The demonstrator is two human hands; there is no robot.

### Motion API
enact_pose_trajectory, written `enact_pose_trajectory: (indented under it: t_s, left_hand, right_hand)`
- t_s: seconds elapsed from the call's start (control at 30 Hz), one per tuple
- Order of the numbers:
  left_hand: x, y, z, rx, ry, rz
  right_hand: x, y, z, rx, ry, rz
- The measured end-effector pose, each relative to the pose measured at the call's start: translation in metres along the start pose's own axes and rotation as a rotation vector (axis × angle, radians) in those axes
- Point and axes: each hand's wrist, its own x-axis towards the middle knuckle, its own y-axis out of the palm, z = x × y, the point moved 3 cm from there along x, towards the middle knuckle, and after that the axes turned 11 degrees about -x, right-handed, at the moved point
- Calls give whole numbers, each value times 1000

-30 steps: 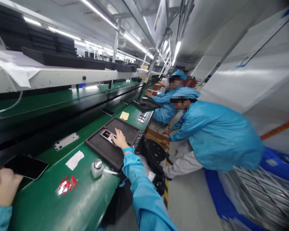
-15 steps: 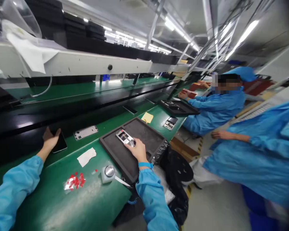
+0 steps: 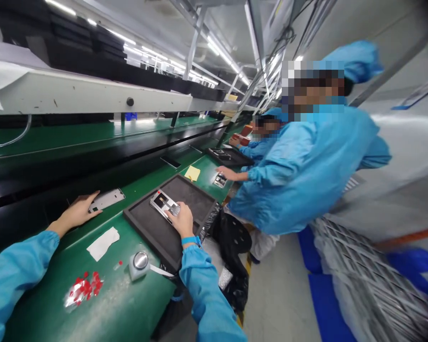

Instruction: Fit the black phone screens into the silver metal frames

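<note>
My right hand (image 3: pixel 182 220) rests closed on the near end of a silver phone frame (image 3: pixel 163 203) that lies in a black foam tray (image 3: pixel 153 228) at the bench edge. My left hand (image 3: pixel 79 211) is stretched out over the green bench (image 3: pixel 103 304), fingers open, with the fingertips touching a white phone back plate (image 3: pixel 109 199) beside the black conveyor belt (image 3: pixel 57 185). Both arms wear blue sleeves.
A white paper scrap (image 3: pixel 102 243), a bag of red bits (image 3: pixel 82 289) and a small white dispenser with a metal cap (image 3: pixel 139 264) lie near me. A co-worker in blue (image 3: pixel 306 166) leans over the bench to the right, reaching a small part (image 3: pixel 220 180). Striped trays (image 3: pixel 371 275) are stacked on the floor.
My left hand left the dark phone on the belt and moved right to the white back plate. The co-worker rose from bending low and now reaches to the bench.
</note>
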Motion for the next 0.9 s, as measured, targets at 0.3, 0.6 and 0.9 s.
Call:
enact_pose_trajectory:
  t_s: [0.3,0.6,0.9]
  left_hand:
    - [-114,-88,-154,202,817,-99]
    - [-248,-104,-202,-256,637,-255]
    - [-331,-100,-163,-734,544,-256]
  right_hand:
    - [-4,-3,0,13,1,-61]
    - [-13,-25,14,19,19,-128]
    - [-15,-73,47,-63,20,80]
